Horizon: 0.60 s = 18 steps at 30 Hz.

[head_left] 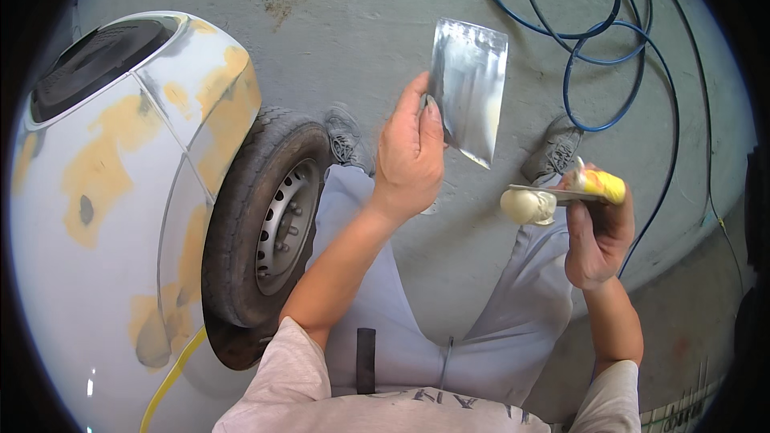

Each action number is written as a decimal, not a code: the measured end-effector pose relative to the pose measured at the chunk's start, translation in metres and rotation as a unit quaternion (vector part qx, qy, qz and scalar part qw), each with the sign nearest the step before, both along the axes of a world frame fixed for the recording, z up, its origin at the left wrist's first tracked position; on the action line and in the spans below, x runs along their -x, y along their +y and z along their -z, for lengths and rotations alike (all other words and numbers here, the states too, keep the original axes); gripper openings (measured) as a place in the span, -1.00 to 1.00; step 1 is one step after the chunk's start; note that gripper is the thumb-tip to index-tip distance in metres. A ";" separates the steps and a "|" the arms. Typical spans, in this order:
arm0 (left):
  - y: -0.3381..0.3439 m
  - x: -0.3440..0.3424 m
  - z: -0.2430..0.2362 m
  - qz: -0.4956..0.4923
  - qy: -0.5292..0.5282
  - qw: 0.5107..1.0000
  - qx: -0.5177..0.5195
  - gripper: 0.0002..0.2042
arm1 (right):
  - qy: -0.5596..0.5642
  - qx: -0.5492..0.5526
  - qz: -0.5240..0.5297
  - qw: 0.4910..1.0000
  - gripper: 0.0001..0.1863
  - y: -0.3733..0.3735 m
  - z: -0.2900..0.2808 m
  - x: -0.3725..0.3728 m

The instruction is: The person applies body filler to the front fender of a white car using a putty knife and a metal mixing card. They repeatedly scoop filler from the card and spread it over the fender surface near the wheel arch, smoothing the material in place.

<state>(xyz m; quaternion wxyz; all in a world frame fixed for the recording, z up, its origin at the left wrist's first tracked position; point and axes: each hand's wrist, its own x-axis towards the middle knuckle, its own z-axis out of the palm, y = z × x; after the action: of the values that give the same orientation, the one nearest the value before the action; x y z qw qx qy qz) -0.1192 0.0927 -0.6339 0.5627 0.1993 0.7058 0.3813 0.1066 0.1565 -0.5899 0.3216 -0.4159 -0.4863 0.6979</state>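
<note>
My left hand (409, 156) grips a shiny flat metal plate (472, 88) by its left edge, thumb on its face and fingers behind. Grey smears mark the plate's surface. Across from it, my right hand (595, 244) is closed on a putty knife, whose thin blade (571, 194) shows nearly edge-on. A cream lump of putty (527, 206) clings to the blade's left end. Pressed against the knife in that same hand is a yellow and red piece (603, 184); whether it is a handle or a small tube, I cannot tell. The plate and the putty are apart.
At my left stands a white car body (104, 273) with tan filler patches and a wheel (269, 216). A yellow hose (172, 381) runs along its lower side. Blue hose (568, 88) lies coiled on the grey floor (361, 32) at the far right.
</note>
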 end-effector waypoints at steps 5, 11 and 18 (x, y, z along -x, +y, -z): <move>-0.009 -0.036 -0.008 -0.175 -0.273 0.946 0.019 -0.51 | -0.056 -0.351 -0.127 0.926 -0.76 -0.011 0.023 0.007; -0.008 -0.032 -0.032 -0.186 -0.308 0.933 0.004 -0.48 | -0.107 -0.493 -0.093 0.858 -0.71 -0.021 0.054 0.001; -0.019 -0.008 -0.037 -0.121 -0.209 0.970 -0.033 -0.50 | -0.222 -0.476 -0.253 0.812 -0.69 0.031 0.045 -0.045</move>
<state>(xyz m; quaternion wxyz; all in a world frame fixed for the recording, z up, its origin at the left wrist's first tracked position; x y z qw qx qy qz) -0.1111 0.0735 -0.5968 0.6407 0.0467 0.5780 0.5031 0.1520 0.1877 -0.6346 0.1744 -0.2168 -0.9041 0.3244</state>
